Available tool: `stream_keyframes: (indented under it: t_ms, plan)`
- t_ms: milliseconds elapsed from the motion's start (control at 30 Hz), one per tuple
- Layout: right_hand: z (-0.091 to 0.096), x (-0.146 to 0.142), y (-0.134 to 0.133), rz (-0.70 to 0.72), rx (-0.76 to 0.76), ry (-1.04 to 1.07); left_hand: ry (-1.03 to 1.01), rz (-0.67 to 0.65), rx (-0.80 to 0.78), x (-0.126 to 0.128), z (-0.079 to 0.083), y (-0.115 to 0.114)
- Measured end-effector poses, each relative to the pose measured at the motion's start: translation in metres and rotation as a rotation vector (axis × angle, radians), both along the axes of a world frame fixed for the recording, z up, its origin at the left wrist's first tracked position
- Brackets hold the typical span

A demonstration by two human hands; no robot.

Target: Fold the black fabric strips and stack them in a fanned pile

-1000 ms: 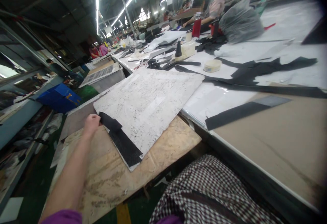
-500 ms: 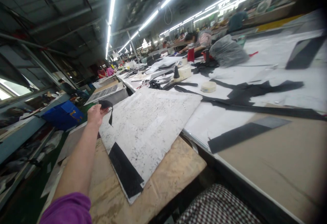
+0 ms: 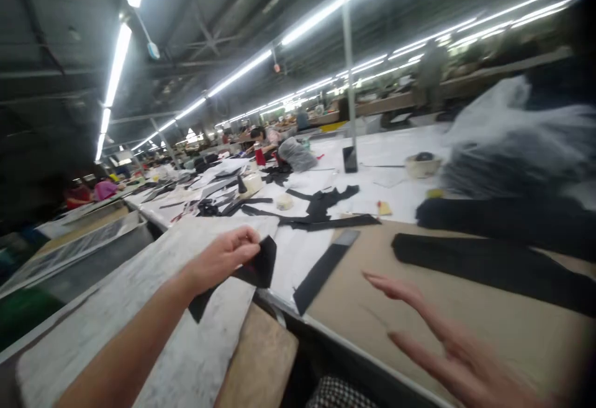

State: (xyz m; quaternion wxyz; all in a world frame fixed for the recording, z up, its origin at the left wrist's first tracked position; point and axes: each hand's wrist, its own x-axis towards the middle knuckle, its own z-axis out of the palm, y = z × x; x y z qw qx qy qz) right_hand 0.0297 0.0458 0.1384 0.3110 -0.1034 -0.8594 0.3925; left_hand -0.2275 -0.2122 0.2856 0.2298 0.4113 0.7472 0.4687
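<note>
One bent black piece, matt and sharp-cornered, at seven o'clock from centre, pinched between thumb and fingers of the left hand, near one mottled whitish board. The right hand, at four o'clock, is spread and empty above the counter, which bears one grey-ended dark strip (five o'clock) and two long black pieces (three o'clock).

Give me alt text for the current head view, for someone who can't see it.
The left hand pinches a black piece over a white board; the right hand is open above a tan tabletop, fingers apart. A black strip with a grey end lies between the hands in view.
</note>
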Motion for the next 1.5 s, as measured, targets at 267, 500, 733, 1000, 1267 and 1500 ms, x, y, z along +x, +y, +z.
stream_keyframes:
  t_ms: [267, 500, 733, 1000, 1267, 1500]
  plan:
    - [0.026, 0.022, -0.022, -0.007, -0.324, 0.02, -0.296, -0.457, 0.096, 0.1, -0.037, 0.117]
    - [0.012, 0.053, -0.003, -0.043, -0.49, -0.1, -0.538, -0.456, 0.104, 0.111, -0.108, 0.154]
    - [-0.005, 0.051, 0.016, -0.015, -0.157, -0.12, -0.647, -0.371, 0.101, 0.092, -0.16, 0.169]
    - [-0.013, 0.043, 0.027, 0.212, -0.311, -0.318, -0.415, -0.889, -0.094, 0.083, -0.167, 0.198]
    - [-0.029, 0.073, 0.069, 0.205, -0.427, -0.575, 0.03, -0.787, -0.074, 0.064, -0.187, 0.21]
    - [-0.083, 0.118, 0.062, -0.275, 0.441, -0.46, 1.016, -0.647, 0.283, 0.039, -0.225, 0.161]
